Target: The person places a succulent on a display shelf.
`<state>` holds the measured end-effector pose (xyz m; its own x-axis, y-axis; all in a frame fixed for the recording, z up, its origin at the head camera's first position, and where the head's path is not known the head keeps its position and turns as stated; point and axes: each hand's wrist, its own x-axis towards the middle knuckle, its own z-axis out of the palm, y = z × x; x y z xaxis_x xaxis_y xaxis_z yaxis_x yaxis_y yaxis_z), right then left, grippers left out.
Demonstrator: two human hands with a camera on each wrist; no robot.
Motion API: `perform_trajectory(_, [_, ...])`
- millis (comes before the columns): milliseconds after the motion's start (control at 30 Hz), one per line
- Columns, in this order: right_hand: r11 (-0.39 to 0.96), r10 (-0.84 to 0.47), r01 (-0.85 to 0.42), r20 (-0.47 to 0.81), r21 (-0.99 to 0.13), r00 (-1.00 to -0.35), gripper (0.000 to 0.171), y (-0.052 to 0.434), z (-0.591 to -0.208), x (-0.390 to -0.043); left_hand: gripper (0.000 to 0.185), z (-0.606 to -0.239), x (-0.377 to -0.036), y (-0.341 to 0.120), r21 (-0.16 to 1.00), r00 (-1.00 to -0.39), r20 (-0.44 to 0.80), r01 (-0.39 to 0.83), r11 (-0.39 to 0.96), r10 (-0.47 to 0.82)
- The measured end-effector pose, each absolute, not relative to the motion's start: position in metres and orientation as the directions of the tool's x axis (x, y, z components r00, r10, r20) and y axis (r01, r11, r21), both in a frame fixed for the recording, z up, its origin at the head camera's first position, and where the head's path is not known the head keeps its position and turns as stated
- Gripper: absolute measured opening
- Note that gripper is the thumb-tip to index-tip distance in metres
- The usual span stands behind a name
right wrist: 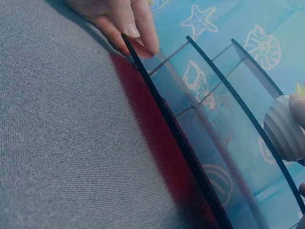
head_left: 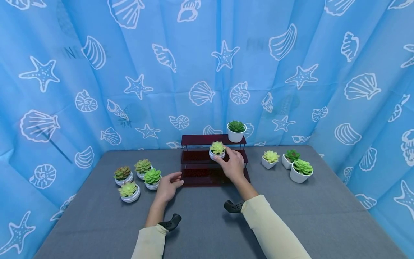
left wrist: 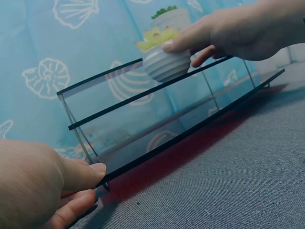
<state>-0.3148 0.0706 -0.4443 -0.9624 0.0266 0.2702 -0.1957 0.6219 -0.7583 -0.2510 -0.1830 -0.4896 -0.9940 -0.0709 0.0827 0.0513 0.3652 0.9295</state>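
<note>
A three-tier display shelf (head_left: 198,157) with dark red see-through tiers stands at the back of the table. My right hand (head_left: 233,166) pinches a yellow-green potted succulent (head_left: 217,150) between thumb and fingers. Its white ribbed pot (left wrist: 164,64) is upright at the middle tier, right of centre. At the left end of the bottom tier, my left hand (head_left: 168,187) grips the corner, with the thumb (left wrist: 97,169) over the edge and fingers below. On the top tier's right end sits a green succulent in a smooth white pot (head_left: 236,132).
Left of the shelf, several potted succulents (head_left: 129,192) cluster on the grey table (head_left: 200,223). To the right stand a small yellow succulent (head_left: 270,159), a dark green one (head_left: 291,158) and a larger green one (head_left: 301,172). A blue seashell curtain (head_left: 194,72) hangs behind.
</note>
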Motion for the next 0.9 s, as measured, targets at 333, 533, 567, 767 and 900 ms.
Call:
perform_trajectory(333, [0.644,-0.029,-0.232,0.28,-0.729,-0.96,0.063,0.0729,-0.446,-0.3168,0.035,-0.4884,-0.2501,-0.1826,0.928,-0.994,0.081,0.048,0.37,-0.073])
perform_trajectory(533, [0.639,-0.043,-0.255,0.297,-0.725,-0.954,0.061,0.0729,-0.4475,-0.3176,0.036,-0.4883,-0.2499,-0.1834,0.93,-0.995,0.07,0.039,0.364,-0.073])
perform_trajectory(567, [0.639,-0.044,-0.257,0.3,-0.725,-0.953,0.061,0.0727,-0.4477,-0.3177,0.036,-0.4882,-0.2499,-0.1835,0.93,-0.995,0.071,0.039,0.365,-0.074])
perform_trajectory(767, [0.649,-0.035,-0.249,0.299,-0.719,-0.954,0.063,0.0721,-0.4487,-0.3178,0.036,-0.4888,-0.2519,-0.1839,0.932,-0.995,0.073,0.042,0.361,-0.073])
perform_trajectory(900, [0.655,-0.04,-0.256,0.306,-0.711,-0.951,0.062,0.072,-0.4495,-0.3166,0.036,-0.489,-0.2518,-0.1838,0.932,-0.995,0.072,0.041,0.361,-0.073])
